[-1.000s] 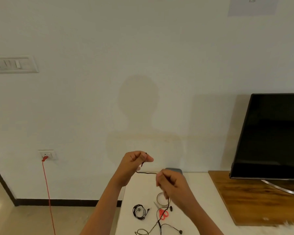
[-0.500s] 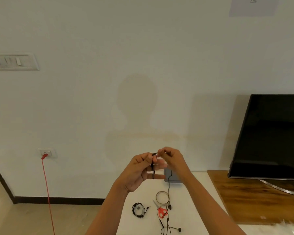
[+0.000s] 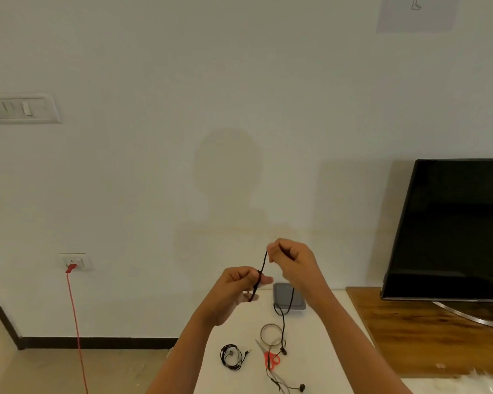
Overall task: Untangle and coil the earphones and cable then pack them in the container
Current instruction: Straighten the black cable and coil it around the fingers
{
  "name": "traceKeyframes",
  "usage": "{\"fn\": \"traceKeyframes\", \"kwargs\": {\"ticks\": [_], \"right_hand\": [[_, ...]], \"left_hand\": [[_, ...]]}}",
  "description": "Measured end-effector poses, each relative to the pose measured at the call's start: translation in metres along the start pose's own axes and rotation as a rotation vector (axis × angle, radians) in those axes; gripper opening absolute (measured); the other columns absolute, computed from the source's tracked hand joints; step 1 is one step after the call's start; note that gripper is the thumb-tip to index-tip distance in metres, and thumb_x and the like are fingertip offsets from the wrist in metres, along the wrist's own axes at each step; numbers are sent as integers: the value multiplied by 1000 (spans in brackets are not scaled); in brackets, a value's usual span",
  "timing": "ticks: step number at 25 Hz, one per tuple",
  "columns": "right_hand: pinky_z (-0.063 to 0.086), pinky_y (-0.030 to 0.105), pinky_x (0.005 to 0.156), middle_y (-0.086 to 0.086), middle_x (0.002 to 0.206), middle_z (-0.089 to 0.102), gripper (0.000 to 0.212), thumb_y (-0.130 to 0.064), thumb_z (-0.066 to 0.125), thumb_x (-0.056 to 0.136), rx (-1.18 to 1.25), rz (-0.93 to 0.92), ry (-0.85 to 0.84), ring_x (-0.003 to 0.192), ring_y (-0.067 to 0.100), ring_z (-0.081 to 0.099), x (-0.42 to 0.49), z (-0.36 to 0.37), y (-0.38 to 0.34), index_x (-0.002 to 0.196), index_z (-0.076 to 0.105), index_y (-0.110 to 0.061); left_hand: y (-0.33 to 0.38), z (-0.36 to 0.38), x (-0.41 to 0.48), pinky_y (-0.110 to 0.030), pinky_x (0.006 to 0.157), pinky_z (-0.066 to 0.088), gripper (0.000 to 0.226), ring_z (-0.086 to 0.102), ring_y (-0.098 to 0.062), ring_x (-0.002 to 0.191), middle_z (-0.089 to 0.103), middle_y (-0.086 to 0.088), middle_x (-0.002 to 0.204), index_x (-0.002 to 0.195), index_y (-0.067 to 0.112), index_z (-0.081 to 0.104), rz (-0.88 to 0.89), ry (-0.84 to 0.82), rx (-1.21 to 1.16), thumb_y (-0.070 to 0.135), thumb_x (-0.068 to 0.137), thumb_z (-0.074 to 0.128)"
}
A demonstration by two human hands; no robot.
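Both hands are raised above the white table (image 3: 239,382), holding black earphones (image 3: 282,317). My left hand (image 3: 236,288) pinches a few loops of the cord wound around its fingers. My right hand (image 3: 292,258), up and to the right, pinches the cord and holds a taut strand running down to the left hand. The rest of the cord hangs from the right hand to the table, its earbud lying by the scissors. A second, coiled black earphone (image 3: 231,356) lies on the table. A grey container (image 3: 289,295) stands at the table's far edge.
Red-handled scissors (image 3: 269,358) and a roll of clear tape (image 3: 271,334) lie on the table, with another cable and earbud (image 3: 286,385) near the front. A TV (image 3: 453,228) stands on a wooden cabinet (image 3: 427,331) to the right. A red cord (image 3: 76,322) hangs from a wall socket.
My right hand has lifted up and to the right away from the left hand, drawing a strand of cord taut; the hanging cord has risen. One second ago the hands were apart, right hand lower.
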State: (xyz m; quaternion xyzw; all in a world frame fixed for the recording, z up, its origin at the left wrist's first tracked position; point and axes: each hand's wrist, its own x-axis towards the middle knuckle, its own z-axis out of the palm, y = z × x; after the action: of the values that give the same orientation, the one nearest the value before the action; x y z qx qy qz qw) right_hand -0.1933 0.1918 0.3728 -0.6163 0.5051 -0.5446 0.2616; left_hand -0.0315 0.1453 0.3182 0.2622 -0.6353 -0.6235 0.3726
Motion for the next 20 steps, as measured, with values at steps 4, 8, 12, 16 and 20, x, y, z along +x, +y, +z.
{"fn": "traceKeyframes", "kwargs": {"ticks": [4, 8, 12, 16, 20], "right_hand": [[42, 14, 57, -13, 69, 65, 26, -26, 57, 94, -17, 87, -69, 64, 2, 56, 26, -3, 17, 69, 66, -23], [39, 18, 47, -14, 53, 54, 34, -17, 54, 95, 54, 265, -255, 50, 5, 45, -11, 15, 56, 65, 68, -26], [43, 18, 51, -9, 54, 51, 36, -42, 54, 93, 73, 261, -317, 50, 4, 44, -52, 22, 51, 63, 64, -24], [41, 17, 48, -9, 58, 55, 36, -37, 53, 94, 157, 144, -160, 47, 5, 43, -28, 3, 6, 62, 63, -26], [41, 21, 48, 2, 64, 56, 34, -42, 55, 92, 36, 86, -79, 50, 11, 42, 16, -9, -6, 67, 66, -21]], "left_hand": [[7, 13, -5, -57, 87, 53, 32, 60, -37, 117, 69, -23, 109, 83, 5, 68, 90, -134, -287, 37, 81, 72], [26, 9, 2, -60, 84, 53, 27, 54, -32, 125, 65, -20, 121, 77, 7, 65, 222, -61, -503, 32, 78, 76], [25, -8, 13, -47, 94, 51, 24, 54, -24, 127, 69, -8, 120, 79, 11, 67, 215, 125, -209, 34, 83, 66], [11, -10, 9, -48, 94, 47, 34, 64, -20, 109, 74, -3, 104, 86, 17, 74, 117, 49, 61, 50, 80, 67], [9, 7, 0, -53, 93, 50, 43, 59, -31, 119, 71, -16, 109, 89, 10, 71, 18, -111, -64, 51, 76, 72]]}}
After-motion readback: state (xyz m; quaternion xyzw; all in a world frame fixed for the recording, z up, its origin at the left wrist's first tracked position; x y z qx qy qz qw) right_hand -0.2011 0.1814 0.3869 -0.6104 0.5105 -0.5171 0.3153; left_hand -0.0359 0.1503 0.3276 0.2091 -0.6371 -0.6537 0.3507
